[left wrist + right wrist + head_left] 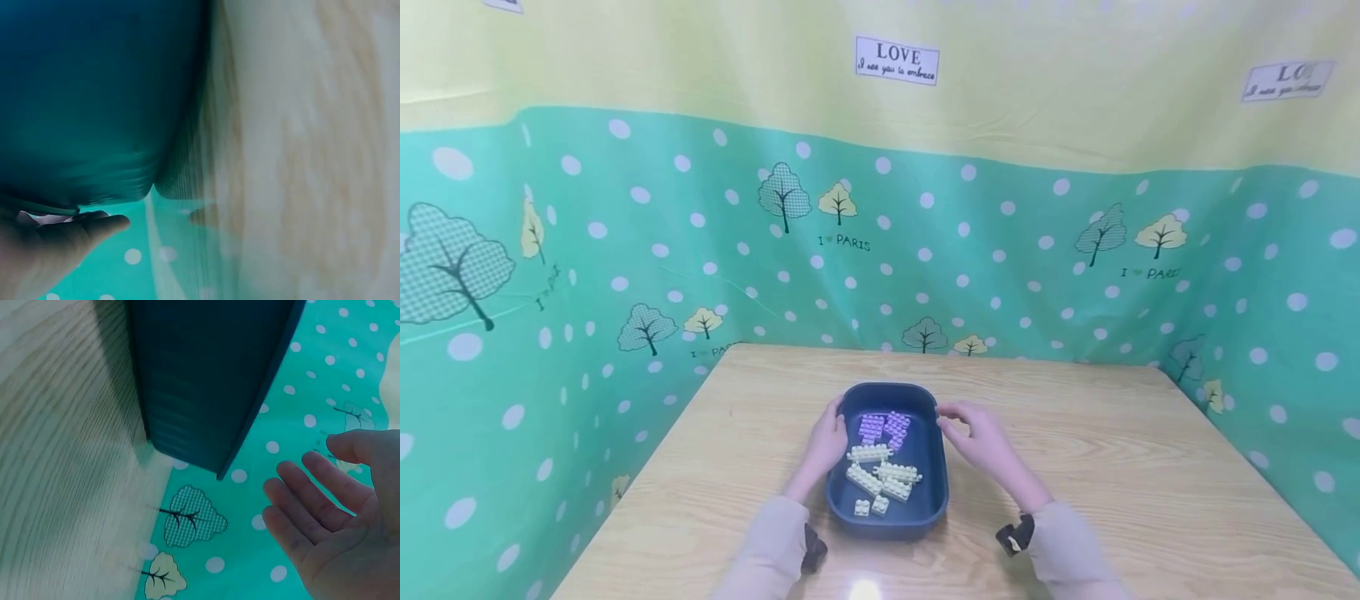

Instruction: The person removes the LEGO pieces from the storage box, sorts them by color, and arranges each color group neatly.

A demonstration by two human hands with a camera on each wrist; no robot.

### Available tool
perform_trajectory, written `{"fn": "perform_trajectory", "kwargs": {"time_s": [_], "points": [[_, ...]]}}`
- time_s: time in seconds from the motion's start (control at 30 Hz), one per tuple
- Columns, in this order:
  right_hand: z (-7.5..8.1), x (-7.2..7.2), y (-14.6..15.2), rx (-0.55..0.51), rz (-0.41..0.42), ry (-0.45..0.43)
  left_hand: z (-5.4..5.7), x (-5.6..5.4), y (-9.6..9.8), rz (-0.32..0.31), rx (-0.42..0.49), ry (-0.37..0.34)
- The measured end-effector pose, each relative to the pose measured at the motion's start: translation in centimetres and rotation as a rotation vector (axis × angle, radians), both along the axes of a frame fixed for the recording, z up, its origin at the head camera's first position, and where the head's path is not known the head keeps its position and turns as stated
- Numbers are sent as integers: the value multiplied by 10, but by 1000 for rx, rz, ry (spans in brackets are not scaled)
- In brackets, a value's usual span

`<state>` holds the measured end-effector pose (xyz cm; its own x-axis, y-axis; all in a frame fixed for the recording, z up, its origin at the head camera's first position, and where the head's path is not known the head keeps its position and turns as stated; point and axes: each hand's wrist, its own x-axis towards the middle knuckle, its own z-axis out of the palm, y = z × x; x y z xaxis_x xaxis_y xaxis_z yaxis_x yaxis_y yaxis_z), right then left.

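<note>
A dark blue plastic box with rounded corners stands on the table in the head view. Inside it, purple toy building bricks lie towards the far end, and several cream building bricks lie nearer the front. My left hand holds the box's left rim; in the left wrist view its fingers reach along the outside of the wall. Beside the right rim is my right hand. The right wrist view shows that palm with loosely bent fingers, apart from the box and holding nothing.
The box stands on a light wooden table. A green and yellow curtain with dots and trees hangs behind the table and along both sides. Dark wrist cameras sit by both sleeves, close to the tabletop.
</note>
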<state>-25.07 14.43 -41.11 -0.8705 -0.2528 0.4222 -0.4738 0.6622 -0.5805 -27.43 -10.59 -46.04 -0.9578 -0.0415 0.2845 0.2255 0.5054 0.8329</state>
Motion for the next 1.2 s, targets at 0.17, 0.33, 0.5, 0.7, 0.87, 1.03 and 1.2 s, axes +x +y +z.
{"fn": "perform_trajectory", "kwargs": {"time_s": [0.17,0.33,0.5,0.7,0.87,1.03,1.2], "points": [[-1,-5,-13,25,25,-31,1,3,0,5,18,-4],[0,-10,-25,55,53,-73,-1,4,-1,14,16,1],[-1,-14,-37,104,90,-98,-2,4,0,21,43,-7],[-4,-21,-46,127,145,-108,-4,4,1,30,69,-22],[-8,-27,-53,159,176,-94,-3,4,4,24,77,-7],[-10,-34,-60,174,192,-84,-4,3,5,22,75,-4],[-14,-40,-65,182,206,-92,-1,4,5,21,71,-12]]}}
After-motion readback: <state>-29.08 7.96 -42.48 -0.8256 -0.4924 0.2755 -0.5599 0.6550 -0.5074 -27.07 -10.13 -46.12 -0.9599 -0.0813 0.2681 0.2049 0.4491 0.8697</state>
